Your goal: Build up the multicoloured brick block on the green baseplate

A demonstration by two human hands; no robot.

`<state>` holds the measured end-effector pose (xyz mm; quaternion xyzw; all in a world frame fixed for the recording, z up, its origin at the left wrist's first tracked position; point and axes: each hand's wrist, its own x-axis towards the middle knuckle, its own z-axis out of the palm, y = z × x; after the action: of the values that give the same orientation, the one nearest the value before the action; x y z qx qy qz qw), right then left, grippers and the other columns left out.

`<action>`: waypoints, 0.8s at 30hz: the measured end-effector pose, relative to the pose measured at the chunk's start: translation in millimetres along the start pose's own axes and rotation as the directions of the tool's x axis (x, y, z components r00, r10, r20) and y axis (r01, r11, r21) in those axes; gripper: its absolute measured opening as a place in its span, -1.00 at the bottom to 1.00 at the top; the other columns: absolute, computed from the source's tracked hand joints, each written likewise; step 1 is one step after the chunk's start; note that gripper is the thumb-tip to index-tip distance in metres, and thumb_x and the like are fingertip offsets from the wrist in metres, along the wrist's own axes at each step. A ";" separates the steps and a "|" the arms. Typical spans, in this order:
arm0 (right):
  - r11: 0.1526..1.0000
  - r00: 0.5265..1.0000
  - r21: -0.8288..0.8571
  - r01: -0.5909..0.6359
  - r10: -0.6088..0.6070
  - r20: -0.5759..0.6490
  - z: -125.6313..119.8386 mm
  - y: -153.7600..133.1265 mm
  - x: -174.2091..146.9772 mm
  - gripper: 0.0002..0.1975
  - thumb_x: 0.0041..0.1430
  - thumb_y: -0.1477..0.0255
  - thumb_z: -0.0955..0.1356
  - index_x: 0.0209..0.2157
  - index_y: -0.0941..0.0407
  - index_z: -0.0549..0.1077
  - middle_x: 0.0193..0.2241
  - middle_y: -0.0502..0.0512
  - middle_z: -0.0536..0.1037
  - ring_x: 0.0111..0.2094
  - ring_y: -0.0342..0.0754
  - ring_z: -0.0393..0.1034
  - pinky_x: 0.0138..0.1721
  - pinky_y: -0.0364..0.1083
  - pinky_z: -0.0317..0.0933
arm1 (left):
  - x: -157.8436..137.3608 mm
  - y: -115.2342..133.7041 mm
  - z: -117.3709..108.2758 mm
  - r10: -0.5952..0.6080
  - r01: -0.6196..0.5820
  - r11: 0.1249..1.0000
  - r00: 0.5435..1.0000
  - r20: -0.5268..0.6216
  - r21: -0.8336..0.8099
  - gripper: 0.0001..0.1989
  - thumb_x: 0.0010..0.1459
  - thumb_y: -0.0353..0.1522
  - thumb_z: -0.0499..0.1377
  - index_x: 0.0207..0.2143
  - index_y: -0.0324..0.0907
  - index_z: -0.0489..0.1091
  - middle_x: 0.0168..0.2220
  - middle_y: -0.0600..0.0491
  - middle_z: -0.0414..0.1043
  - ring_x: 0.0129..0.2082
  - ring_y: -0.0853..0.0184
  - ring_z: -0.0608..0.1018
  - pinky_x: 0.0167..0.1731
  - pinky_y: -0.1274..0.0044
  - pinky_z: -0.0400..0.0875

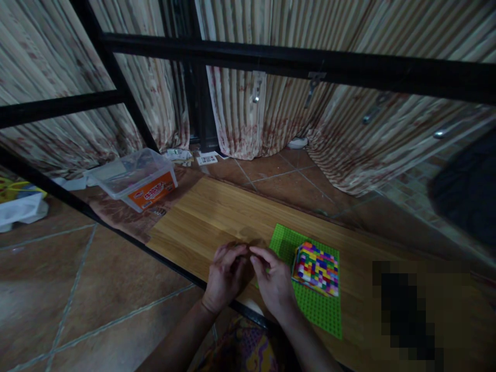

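Observation:
Over the front of a wooden tabletop (225,209), my left hand (226,274) and my right hand (274,283) are close together with fingertips almost meeting. Both are closed in a pinch. Anything between the fingers is too small and dark to make out. Just right of my right hand lies a green studded baseplate (320,313), partly covered by that hand's edge. On it sits a low block of many-coloured toy building bricks (316,268), laid in a dense patchwork.
A clear plastic tub (149,173) with an orange label stands at the table's far left end. Black metal bars (248,57) cross in front of striped curtains (236,111). Papers (207,158) lie behind the table. A dark, pixelated patch covers the right end.

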<state>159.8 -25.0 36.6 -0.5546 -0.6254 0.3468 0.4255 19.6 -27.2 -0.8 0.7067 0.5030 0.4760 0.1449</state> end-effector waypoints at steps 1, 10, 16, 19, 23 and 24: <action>0.999 1.000 -0.024 0.024 -0.024 -0.015 -6.7 -2.3 -2.2 -0.74 0.27 0.36 0.26 -0.13 0.04 0.54 -0.20 0.10 0.62 -0.17 -0.03 0.52 -0.13 -0.07 0.38 | 0.0 0.4 -1.1 -0.012 0.012 1.000 1.000 0.004 -0.003 -0.78 0.24 -0.41 0.13 -0.05 -0.12 0.39 -0.13 -0.04 0.53 -0.08 0.23 0.53 -0.04 0.31 0.44; 0.982 0.958 -0.168 -0.082 0.031 -0.285 -97.8 6.2 -29.0 -0.73 0.25 0.21 0.29 -0.15 0.01 0.54 -0.16 0.12 0.60 -0.19 0.02 0.51 -0.18 -0.04 0.39 | -10.4 2.9 -12.3 -0.029 -0.010 0.967 0.988 0.150 0.255 -0.50 0.14 -0.28 0.24 0.12 -0.14 0.26 0.13 -0.15 0.36 0.12 0.02 0.39 0.07 0.14 0.35; 0.955 0.893 -0.204 -0.214 0.107 -0.437 -132.6 22.8 -21.9 -0.68 0.19 0.15 0.31 -0.18 0.05 0.54 -0.23 0.09 0.61 -0.21 0.03 0.51 -0.21 -0.05 0.38 | -6.2 -0.7 1.9 -0.015 -0.022 0.939 0.994 0.104 0.344 -0.59 0.18 -0.32 0.20 0.07 -0.16 0.29 0.06 -0.15 0.40 0.07 0.00 0.41 0.05 0.12 0.35; 0.949 0.906 -0.279 -0.146 0.015 -0.423 -138.0 27.5 -16.8 -0.65 0.23 0.18 0.28 -0.10 0.05 0.53 -0.17 0.11 0.58 -0.15 0.03 0.48 -0.13 -0.01 0.34 | -1.2 -3.3 8.6 0.015 -0.054 0.938 0.993 0.116 0.341 -0.66 0.22 -0.38 0.14 0.05 -0.19 0.30 0.04 -0.15 0.41 0.05 0.04 0.42 0.04 0.16 0.38; 0.933 0.928 -0.347 -0.093 -0.045 -0.371 -139.0 29.1 -11.5 -0.65 0.28 0.24 0.21 -0.12 0.07 0.54 -0.18 0.14 0.55 -0.14 0.02 0.46 -0.12 -0.01 0.33 | 3.9 -5.6 15.7 0.078 -0.115 0.935 0.989 0.123 0.334 -0.70 0.25 -0.45 0.07 0.03 -0.23 0.32 -0.05 -0.14 0.45 -0.02 0.10 0.46 -0.03 0.25 0.42; 0.930 0.930 -0.357 -0.087 -0.053 -0.364 -138.9 28.4 -9.9 -0.65 0.28 0.25 0.20 -0.14 0.08 0.54 -0.19 0.15 0.55 -0.14 0.02 0.47 -0.12 -0.01 0.33 | 5.1 -6.2 17.4 0.092 -0.126 0.934 0.989 0.116 0.335 -0.72 0.25 -0.46 0.05 0.01 -0.23 0.33 -0.07 -0.13 0.46 -0.05 0.11 0.48 -0.05 0.27 0.43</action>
<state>298.7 -36.0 64.6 -0.6847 -0.5834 0.1175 0.4208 30.5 -15.2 -11.1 0.7705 0.5302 0.3532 0.0182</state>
